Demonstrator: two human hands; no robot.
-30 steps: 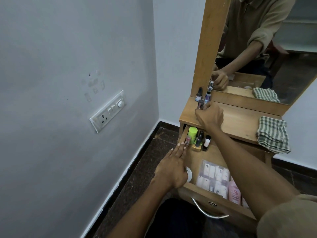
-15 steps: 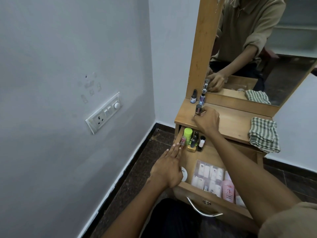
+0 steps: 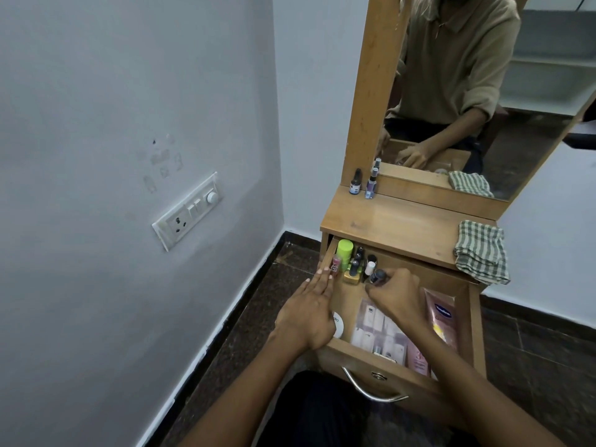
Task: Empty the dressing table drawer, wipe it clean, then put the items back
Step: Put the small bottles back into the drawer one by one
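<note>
The wooden drawer (image 3: 361,358) of the dressing table stands pulled out. At its back left stand a green-capped bottle (image 3: 344,250) and several small nail-polish bottles. My right hand (image 3: 396,295) is inside the drawer and pinches a small dark bottle (image 3: 378,275) beside that cluster. My left hand (image 3: 309,314) lies flat with straight fingers on the drawer's left edge. A clear pack of sachets (image 3: 377,330), pink tubes (image 3: 440,312) and a white round lid (image 3: 338,324) lie in the drawer's front. Two small bottles (image 3: 355,182) (image 3: 371,185) stand on the tabletop (image 3: 396,227).
A folded green checked cloth (image 3: 482,251) hangs over the tabletop's right front edge. The mirror (image 3: 483,91) rises behind the tabletop. A wall with a switchboard (image 3: 187,211) closes in on the left. A metal handle (image 3: 371,393) sticks out of the drawer front toward my legs.
My right hand has come down from the tabletop into the drawer with a small dark bottle in its fingers. My left hand has stayed on the drawer's left edge.
</note>
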